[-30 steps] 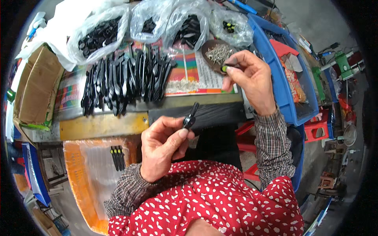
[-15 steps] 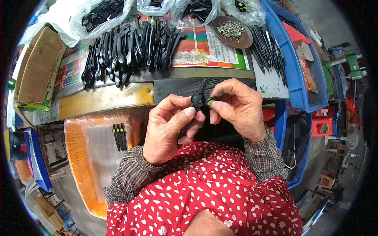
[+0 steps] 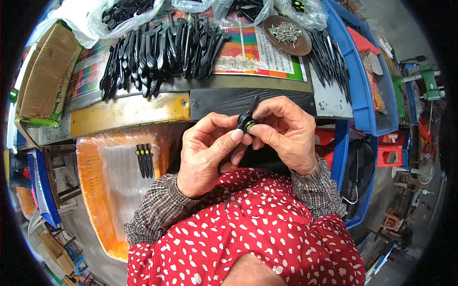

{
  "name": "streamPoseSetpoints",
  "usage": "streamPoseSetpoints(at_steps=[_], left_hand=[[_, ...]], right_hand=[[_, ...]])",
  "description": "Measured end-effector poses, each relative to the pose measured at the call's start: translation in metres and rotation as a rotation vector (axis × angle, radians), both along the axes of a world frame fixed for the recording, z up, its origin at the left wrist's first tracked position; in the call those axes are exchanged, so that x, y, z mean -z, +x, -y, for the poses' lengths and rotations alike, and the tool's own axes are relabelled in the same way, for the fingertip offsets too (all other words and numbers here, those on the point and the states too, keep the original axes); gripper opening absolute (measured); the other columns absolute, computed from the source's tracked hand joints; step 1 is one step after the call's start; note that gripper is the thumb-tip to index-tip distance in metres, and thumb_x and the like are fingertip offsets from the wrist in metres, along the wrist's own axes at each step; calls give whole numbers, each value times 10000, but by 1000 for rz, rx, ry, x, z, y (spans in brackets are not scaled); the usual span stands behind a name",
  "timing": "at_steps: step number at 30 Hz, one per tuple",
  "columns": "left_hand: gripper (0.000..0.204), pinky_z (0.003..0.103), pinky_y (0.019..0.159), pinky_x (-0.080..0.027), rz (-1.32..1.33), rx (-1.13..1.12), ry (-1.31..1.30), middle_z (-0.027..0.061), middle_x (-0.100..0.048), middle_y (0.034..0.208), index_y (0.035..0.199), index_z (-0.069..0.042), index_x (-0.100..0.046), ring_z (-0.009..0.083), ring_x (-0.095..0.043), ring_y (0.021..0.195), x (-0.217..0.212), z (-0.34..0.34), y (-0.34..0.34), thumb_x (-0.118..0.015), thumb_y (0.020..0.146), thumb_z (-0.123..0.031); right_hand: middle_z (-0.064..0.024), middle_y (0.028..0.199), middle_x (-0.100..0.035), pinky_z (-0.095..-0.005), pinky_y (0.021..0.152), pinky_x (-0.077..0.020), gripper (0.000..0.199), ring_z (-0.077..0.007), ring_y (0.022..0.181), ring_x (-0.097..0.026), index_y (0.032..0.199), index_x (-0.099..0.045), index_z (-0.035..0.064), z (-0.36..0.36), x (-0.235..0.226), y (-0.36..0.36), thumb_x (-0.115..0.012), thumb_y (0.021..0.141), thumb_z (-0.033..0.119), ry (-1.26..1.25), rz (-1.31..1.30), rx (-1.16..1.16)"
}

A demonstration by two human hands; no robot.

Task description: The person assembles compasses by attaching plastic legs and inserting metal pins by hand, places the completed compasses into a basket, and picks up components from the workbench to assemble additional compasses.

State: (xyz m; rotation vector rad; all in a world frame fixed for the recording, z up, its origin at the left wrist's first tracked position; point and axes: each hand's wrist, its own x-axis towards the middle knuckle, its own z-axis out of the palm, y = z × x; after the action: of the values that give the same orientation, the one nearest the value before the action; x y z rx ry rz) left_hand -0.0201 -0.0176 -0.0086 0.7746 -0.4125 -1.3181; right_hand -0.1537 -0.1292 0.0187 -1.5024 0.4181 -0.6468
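Observation:
Both my hands meet in front of the bench's edge, over my lap. My left hand [image 3: 202,155] is closed round a slim black plastic piece with a round hub [image 3: 244,121], its thumb against the hub. One narrow arm of the piece sticks up and away from me. My right hand [image 3: 286,133] pinches a small round black part with a yellow-green face [image 3: 251,127], which sits against the hub. Whether the two are joined cannot be seen. The piece's lower end is mostly hidden by my left fingers.
Long black plastic pieces [image 3: 162,55] lie in a dense row on the bench, with thinner black strips [image 3: 329,62] at right. A brown dish [image 3: 305,45] holds small metal pins. Below left, an orange basket [image 3: 90,190] lined with plastic holds 3 finished-looking black pieces [image 3: 144,161].
My right hand has brought the yellow-green-faced part in from beside the hub to against it. The black piece has turned, its upper arm now leaning right.

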Motion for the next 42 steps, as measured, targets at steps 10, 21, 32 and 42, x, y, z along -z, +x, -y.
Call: streamPoseSetpoints(at_steps=[10,21,32,42], left_hand=[[144,192,376,-340,8,-7,19,112,-646,829,1029,-44,-543,111,-532,513,1,0,1,-570,888,-53],[127,193,381,-332,24,2,57,105,-643,818,1016,-40,-545,105,-526,518,-3,-1,2,-559,890,-46],[130,191,383,-332,61,1,30,101,-644,817,1012,-37,-543,105,-522,514,4,-2,2,-570,886,-47],[160,183,408,-352,44,20,33,95,-642,831,1055,-22,-554,83,-513,546,4,-3,3,-560,895,-27]], right_hand=[[-45,855,-571,-195,555,-503,162,-96,730,-610,974,-513,-4,0,3,2,-608,844,-24,120,-6,-4],[-29,830,-579,-196,559,-489,147,-81,698,-611,947,-542,-11,-4,0,3,-623,826,-32,-70,-66,66],[-49,844,-592,-197,542,-500,171,-92,674,-598,949,-567,-16,2,5,2,-651,801,-40,73,-44,13],[-25,832,-570,-181,536,-466,234,-68,697,-590,1013,-492,24,-3,9,3,-632,830,-12,102,6,49]])
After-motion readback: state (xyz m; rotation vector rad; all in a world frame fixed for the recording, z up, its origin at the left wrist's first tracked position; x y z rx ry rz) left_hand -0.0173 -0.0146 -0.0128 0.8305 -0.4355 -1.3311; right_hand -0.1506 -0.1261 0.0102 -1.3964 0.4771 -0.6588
